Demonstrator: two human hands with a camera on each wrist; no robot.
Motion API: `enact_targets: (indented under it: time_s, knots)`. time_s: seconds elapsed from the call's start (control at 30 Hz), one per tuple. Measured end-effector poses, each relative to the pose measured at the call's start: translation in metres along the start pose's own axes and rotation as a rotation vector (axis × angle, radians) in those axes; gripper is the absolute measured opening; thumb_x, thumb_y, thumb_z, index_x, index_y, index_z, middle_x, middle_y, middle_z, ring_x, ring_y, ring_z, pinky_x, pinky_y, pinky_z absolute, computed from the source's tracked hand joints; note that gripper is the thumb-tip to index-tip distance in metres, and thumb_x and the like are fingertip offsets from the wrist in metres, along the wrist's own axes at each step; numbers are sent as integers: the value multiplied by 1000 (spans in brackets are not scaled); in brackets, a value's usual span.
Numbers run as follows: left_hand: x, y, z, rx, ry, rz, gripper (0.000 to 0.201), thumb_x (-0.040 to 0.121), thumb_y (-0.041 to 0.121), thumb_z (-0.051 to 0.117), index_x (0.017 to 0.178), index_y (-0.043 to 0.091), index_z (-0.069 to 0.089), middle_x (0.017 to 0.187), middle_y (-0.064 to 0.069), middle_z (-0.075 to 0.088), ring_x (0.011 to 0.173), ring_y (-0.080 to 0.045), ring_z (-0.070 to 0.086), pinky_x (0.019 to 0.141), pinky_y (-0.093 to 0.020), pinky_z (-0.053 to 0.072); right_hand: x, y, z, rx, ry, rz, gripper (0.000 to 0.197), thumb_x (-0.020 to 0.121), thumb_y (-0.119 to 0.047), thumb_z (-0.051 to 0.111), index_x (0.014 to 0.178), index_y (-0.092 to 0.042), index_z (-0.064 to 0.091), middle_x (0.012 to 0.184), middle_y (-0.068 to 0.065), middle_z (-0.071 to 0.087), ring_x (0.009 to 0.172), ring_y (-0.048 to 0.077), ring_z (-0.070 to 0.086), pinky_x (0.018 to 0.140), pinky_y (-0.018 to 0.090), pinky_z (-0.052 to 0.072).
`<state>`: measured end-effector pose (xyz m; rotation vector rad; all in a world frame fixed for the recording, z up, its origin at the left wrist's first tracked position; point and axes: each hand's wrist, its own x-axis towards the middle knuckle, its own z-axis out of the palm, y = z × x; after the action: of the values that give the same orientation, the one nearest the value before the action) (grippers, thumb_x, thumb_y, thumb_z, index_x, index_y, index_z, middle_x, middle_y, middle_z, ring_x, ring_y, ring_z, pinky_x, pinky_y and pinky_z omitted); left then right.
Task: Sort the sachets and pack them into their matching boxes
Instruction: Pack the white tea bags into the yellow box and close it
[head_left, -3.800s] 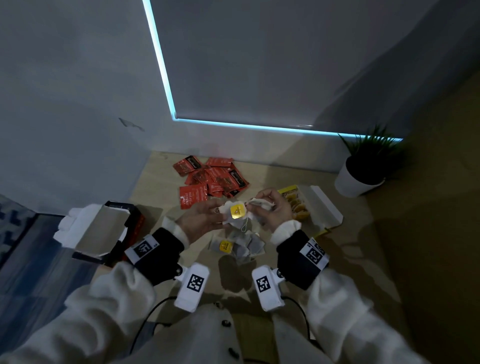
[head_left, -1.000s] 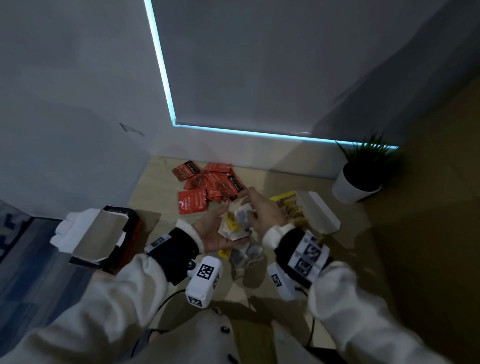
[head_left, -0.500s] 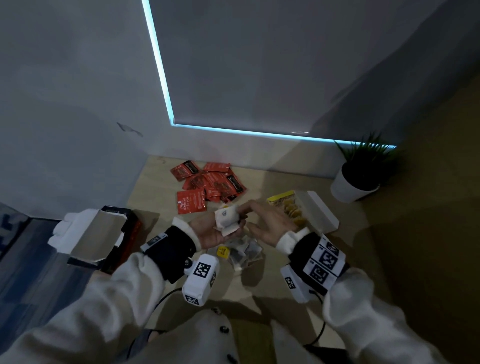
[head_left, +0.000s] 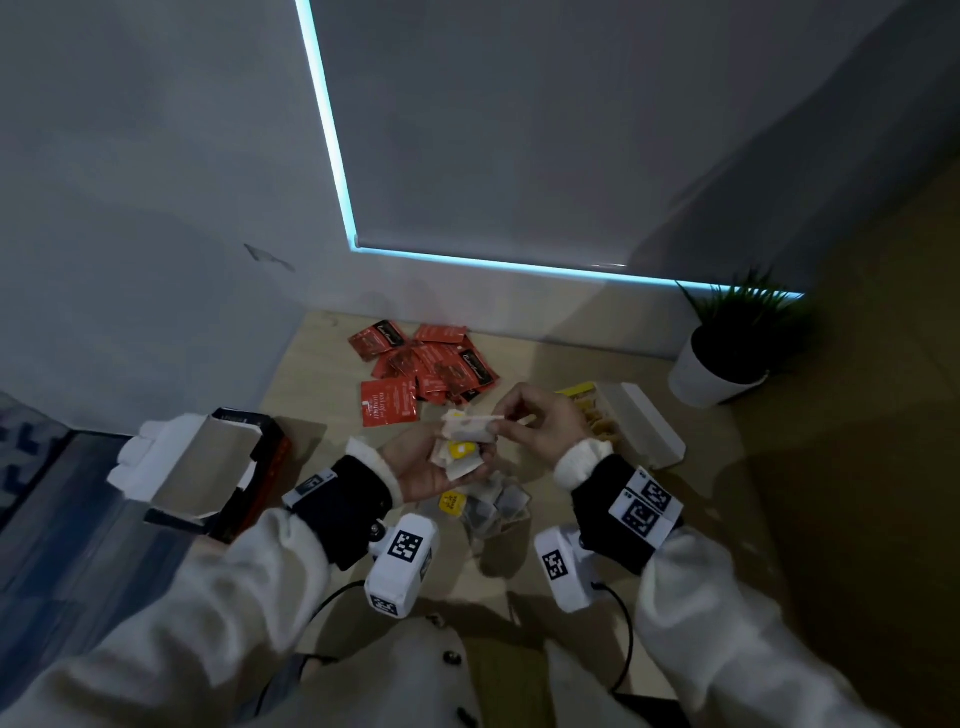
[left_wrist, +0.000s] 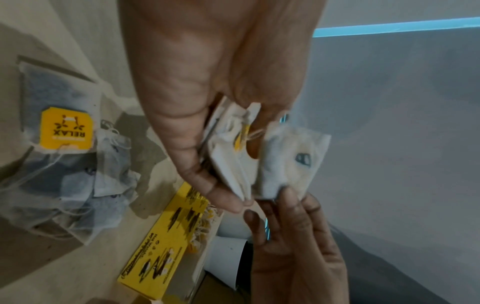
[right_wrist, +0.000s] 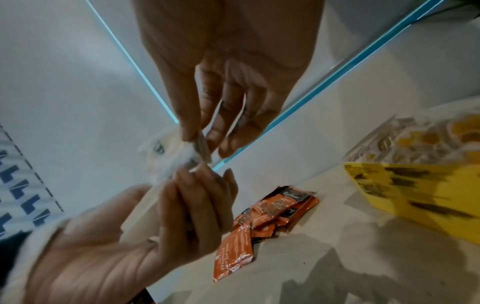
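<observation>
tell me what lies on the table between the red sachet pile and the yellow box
Bare tabletop separates the red sachets from the yellow box, seen in the right wrist view.

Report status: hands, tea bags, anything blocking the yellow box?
Left hand holds tea bags. Right hand pinches one bag. Yellow box open, nothing blocking it.
</observation>
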<state>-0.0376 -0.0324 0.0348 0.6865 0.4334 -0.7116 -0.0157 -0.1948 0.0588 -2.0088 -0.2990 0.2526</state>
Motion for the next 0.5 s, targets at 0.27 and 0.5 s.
enact_targets:
  time_s: [0.27, 0.5]
  knots:
    - [11, -7, -3, 1, 63, -17, 42, 98, 24, 32, 86, 0, 64, 89, -15, 66, 77, -23, 67, 72, -33, 58, -11, -5, 15, -680, 186, -560, 8, 77, -19, 48, 85, -15, 48, 78, 9, 62, 65, 23, 59, 44, 24, 43]
    - [7, -10, 0, 29, 9, -37, 59, 98, 32, 28, 66, 2, 67, 65, -14, 69, 59, -23, 69, 55, -29, 58, -24, 22, 24, -607, -79, -540, 34, 73, -23, 61, 103, -13, 47, 88, 12, 62, 83, 17, 39, 69, 29, 34]
